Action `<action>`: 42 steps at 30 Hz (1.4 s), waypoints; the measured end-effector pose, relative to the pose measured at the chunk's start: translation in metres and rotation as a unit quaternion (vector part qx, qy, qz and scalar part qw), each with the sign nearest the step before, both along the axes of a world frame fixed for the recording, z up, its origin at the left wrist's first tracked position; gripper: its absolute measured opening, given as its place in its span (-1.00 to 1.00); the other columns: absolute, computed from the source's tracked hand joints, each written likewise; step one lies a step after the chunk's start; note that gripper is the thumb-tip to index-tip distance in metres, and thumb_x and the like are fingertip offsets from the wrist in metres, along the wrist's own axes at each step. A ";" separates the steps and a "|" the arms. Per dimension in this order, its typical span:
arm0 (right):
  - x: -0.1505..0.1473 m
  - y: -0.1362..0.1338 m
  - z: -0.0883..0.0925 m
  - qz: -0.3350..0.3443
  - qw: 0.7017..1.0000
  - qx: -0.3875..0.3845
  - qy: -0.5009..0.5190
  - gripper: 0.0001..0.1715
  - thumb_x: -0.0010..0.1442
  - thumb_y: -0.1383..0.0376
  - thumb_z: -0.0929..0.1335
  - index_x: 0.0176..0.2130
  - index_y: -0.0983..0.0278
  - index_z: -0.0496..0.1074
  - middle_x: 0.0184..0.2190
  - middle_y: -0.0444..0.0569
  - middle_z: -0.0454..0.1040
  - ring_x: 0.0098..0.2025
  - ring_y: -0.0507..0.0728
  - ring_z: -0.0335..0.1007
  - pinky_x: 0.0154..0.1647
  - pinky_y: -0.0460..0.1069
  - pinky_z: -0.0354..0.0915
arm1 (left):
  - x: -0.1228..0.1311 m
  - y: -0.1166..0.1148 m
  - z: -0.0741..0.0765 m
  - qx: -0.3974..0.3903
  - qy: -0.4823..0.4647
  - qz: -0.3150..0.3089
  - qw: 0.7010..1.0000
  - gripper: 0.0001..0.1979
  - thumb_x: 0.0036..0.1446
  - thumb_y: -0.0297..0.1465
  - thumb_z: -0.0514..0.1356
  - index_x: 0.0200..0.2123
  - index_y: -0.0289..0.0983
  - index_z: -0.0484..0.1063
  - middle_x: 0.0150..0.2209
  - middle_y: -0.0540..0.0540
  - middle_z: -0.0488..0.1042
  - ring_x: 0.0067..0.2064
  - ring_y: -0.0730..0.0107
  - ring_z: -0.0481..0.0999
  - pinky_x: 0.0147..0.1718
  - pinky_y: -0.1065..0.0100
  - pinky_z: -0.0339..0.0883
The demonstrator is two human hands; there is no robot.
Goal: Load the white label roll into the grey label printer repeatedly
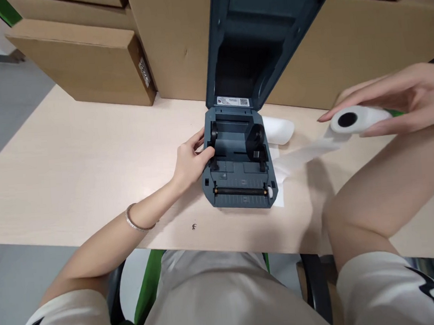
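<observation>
A dark blue-grey label printer [236,171] stands on the table with its lid [265,8] raised. Inside it show a bare roll bay and a black roller [242,190] near the front. My left hand [190,162] grips the printer's left wall, thumb over the rim, the other fingers mostly hidden behind it. Off to the right, above the table, my right hand [411,99] holds a roll of white paper [367,119] between thumb and fingers. A loose strip [310,152] trails from the roll down toward the printer's right side.
A curled white paper piece [279,130] lies just right of the printer, partly behind it. Cardboard boxes [177,40] line the table's back edge, and a flatter box [81,63] stands at the back left. A small dark scrap or mark [194,226] is on the table [72,184] near its front edge.
</observation>
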State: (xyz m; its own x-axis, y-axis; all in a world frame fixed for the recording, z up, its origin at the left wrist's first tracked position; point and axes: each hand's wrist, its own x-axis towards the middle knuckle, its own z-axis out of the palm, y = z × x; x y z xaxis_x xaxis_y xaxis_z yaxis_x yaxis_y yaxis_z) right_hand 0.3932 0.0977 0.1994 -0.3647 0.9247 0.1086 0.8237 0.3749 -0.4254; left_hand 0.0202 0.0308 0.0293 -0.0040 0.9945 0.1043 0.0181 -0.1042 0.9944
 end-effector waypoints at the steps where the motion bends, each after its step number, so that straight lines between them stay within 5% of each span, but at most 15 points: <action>1: -0.019 -0.002 -0.001 0.010 1.000 -0.002 -0.004 -0.35 0.25 -0.34 0.55 -0.11 0.13 0.71 -0.23 0.14 0.71 -0.06 0.40 0.68 -0.07 0.19 0.56 | 0.000 0.000 0.000 0.002 0.001 0.000 1.000 -0.35 0.00 -0.39 0.31 0.22 -0.20 0.71 0.27 -0.09 0.75 0.36 -0.15 0.68 0.27 -0.05 0.70; 7: -0.138 0.009 -0.042 0.118 0.990 -0.063 -0.044 -0.61 0.25 -0.09 0.58 -0.09 0.09 0.70 -0.18 0.01 0.73 -0.03 0.35 0.67 -0.01 0.16 0.51 | 0.000 0.000 0.000 -0.004 -0.007 0.002 1.000 -0.35 0.00 -0.38 0.31 0.22 -0.22 0.70 0.30 -0.13 0.73 0.36 -0.16 0.68 0.18 -0.02 0.73; 10: -0.166 0.021 -0.063 0.173 0.975 -0.074 -0.117 -0.80 0.20 0.14 0.58 -0.16 0.11 0.67 -0.21 -0.05 0.74 -0.12 0.32 0.68 0.08 0.19 0.47 | 0.000 -0.001 0.001 -0.006 -0.009 0.002 1.000 -0.37 0.00 -0.39 0.31 0.20 -0.23 0.71 0.29 -0.12 0.74 0.36 -0.17 0.69 0.17 -0.01 0.73; 14: -0.183 0.020 -0.083 0.173 0.959 0.018 -0.222 -0.82 0.29 0.27 0.50 -0.09 0.20 0.69 -0.12 0.10 0.78 0.03 0.43 0.68 0.25 0.30 0.37 | 0.000 0.000 0.000 -0.002 0.001 -0.002 1.000 -0.40 0.01 -0.38 0.30 0.17 -0.21 0.71 0.26 -0.10 0.76 0.35 -0.14 0.69 0.17 0.01 0.72; 20: -0.180 -0.003 -0.088 0.118 0.961 0.114 -0.224 -0.58 0.46 0.39 0.33 0.17 0.34 0.68 0.19 0.35 0.72 0.27 0.51 0.58 0.25 0.32 0.32 | -0.001 0.001 -0.001 0.000 -0.003 -0.003 1.000 -0.38 0.00 -0.38 0.30 0.19 -0.22 0.70 0.29 -0.11 0.74 0.37 -0.13 0.67 0.11 0.06 0.71; 25: -0.150 -0.032 -0.066 0.155 0.987 -0.035 -0.031 -0.39 0.68 0.05 0.14 -0.08 0.23 0.65 0.04 0.13 0.76 0.08 0.34 0.68 0.10 0.18 0.41 | -0.001 0.000 0.001 0.003 0.004 -0.007 1.000 -0.36 0.01 -0.35 0.29 0.21 -0.28 0.68 0.29 -0.15 0.74 0.35 -0.13 0.69 0.10 0.09 0.69; 27: -0.143 -0.049 -0.058 0.187 0.978 -0.086 -0.031 -0.51 0.61 -0.05 0.29 -0.14 0.21 0.60 -0.04 0.07 0.75 0.00 0.30 0.69 -0.02 0.13 0.44 | -0.001 0.000 0.001 0.002 0.009 -0.003 1.000 -0.33 0.00 -0.34 0.28 0.23 -0.31 0.67 0.28 -0.19 0.74 0.34 -0.15 0.69 0.10 0.08 0.68; 29: -0.142 -0.068 -0.056 0.201 0.972 -0.098 -0.075 -0.75 0.47 0.08 0.46 -0.14 0.20 0.55 -0.06 0.03 0.75 -0.08 0.28 0.71 -0.12 0.10 0.47 | -0.002 0.000 0.001 -0.001 0.012 -0.001 1.000 -0.31 -0.01 -0.34 0.29 0.24 -0.31 0.66 0.29 -0.22 0.73 0.33 -0.17 0.69 0.10 0.05 0.68; 32: -0.148 -0.094 -0.063 0.219 0.967 -0.043 -0.124 -0.96 0.44 0.36 0.42 -0.14 0.23 0.53 0.13 0.17 0.75 0.02 0.32 0.78 -0.11 0.12 0.60 | -0.002 0.000 0.002 -0.012 0.016 -0.006 1.000 -0.33 0.00 -0.34 0.31 0.24 -0.25 0.66 0.30 -0.20 0.72 0.33 -0.17 0.67 0.12 0.02 0.68; 36: -0.152 -0.123 -0.083 0.281 0.939 0.115 -0.160 -0.72 0.47 0.48 0.30 0.03 0.44 0.59 0.35 0.49 0.60 0.40 0.49 0.63 0.26 0.25 0.68 | -0.004 0.001 0.005 -0.045 0.025 -0.007 0.999 -0.30 -0.01 -0.31 0.39 0.27 -0.22 0.61 0.33 -0.24 0.65 0.36 -0.18 0.61 0.25 -0.05 0.62; 42: -0.143 -0.148 -0.100 0.320 0.898 0.231 -0.193 -0.57 0.39 0.50 0.35 0.19 0.63 0.55 0.35 0.57 0.58 0.44 0.55 0.57 0.44 0.25 0.60 | -0.006 0.001 0.007 -0.080 0.043 -0.002 0.996 -0.19 -0.05 -0.24 0.43 0.33 -0.21 0.51 0.40 -0.31 0.49 0.40 -0.18 0.52 0.34 -0.11 0.55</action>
State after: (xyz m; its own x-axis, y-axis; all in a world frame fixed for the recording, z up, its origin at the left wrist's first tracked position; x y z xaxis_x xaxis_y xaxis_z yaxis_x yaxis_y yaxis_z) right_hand 0.2498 -0.0501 0.0996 -0.8988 0.4010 0.1774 0.4292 0.8872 0.1691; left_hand 0.0142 0.0318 0.0365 0.0020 0.9984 -0.0558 0.1036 0.0552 0.9931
